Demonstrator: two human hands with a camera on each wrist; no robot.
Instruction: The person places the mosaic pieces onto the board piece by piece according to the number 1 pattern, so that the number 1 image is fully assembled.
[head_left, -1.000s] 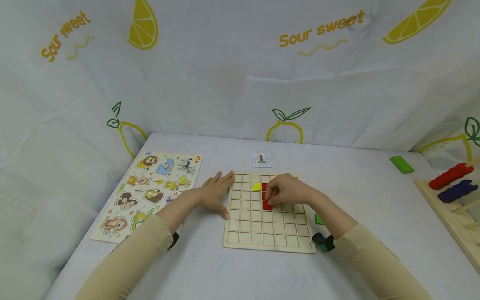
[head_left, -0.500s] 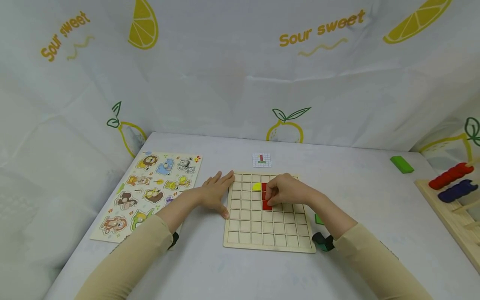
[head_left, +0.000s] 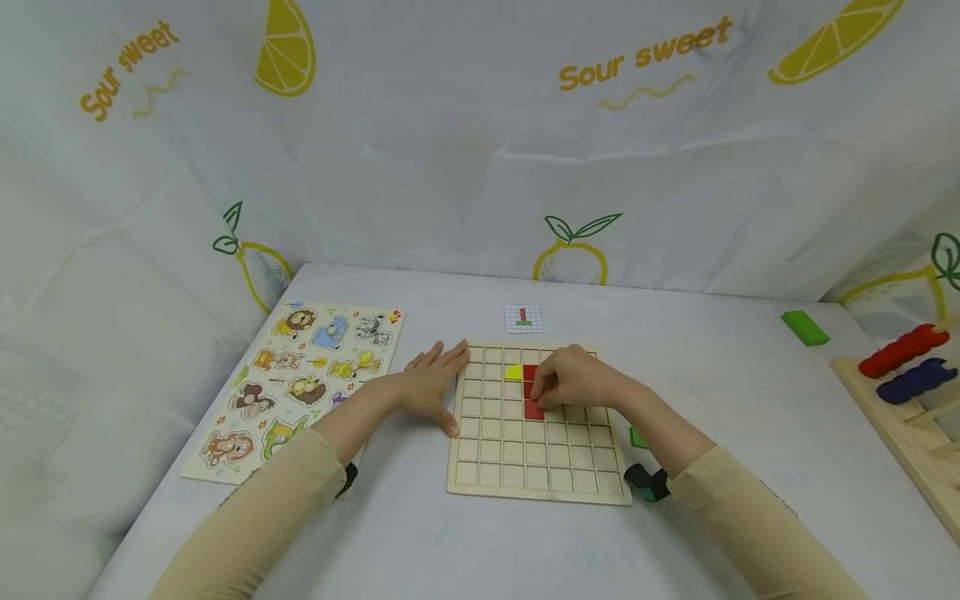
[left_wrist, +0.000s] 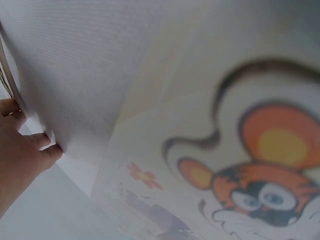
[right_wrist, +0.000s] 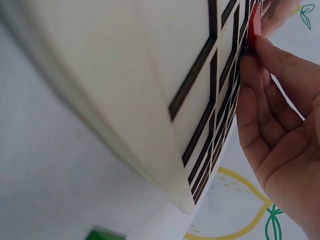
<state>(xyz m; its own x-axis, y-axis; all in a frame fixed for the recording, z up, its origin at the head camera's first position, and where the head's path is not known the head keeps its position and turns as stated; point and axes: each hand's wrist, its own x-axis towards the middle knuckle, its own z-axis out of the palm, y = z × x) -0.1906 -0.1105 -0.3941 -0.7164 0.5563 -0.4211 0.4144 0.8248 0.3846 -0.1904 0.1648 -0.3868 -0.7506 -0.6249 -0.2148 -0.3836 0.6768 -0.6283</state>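
A wooden grid board [head_left: 513,475] lies on the table. In its upper middle, a yellow quarter-round piece [head_left: 514,373] sits beside a column of red blocks [head_left: 530,372]. My right hand [head_left: 573,379] bends over the column, thumb and fingertips pinching the lowest red block [head_left: 534,410]; the fingers partly cover the column. From the right wrist view, that red block [right_wrist: 254,30] shows at the fingertips of the right hand [right_wrist: 280,115]. With fingers spread, my left hand [head_left: 431,387] rests against the board's left edge; the left wrist view shows this hand [left_wrist: 22,150] too.
A small pattern card [head_left: 523,320] lies behind the board. To the left is an animal puzzle board [head_left: 300,375], partly under the left forearm. One green block [head_left: 805,328] lies far right; another [head_left: 638,439] is beside the right forearm. A bead abacus [head_left: 900,417] stands at the right edge.
The lowest red block has shifted slightly left and now lines up straighter with the grid. The right hand keeps its place over it, and the left hand has not moved.
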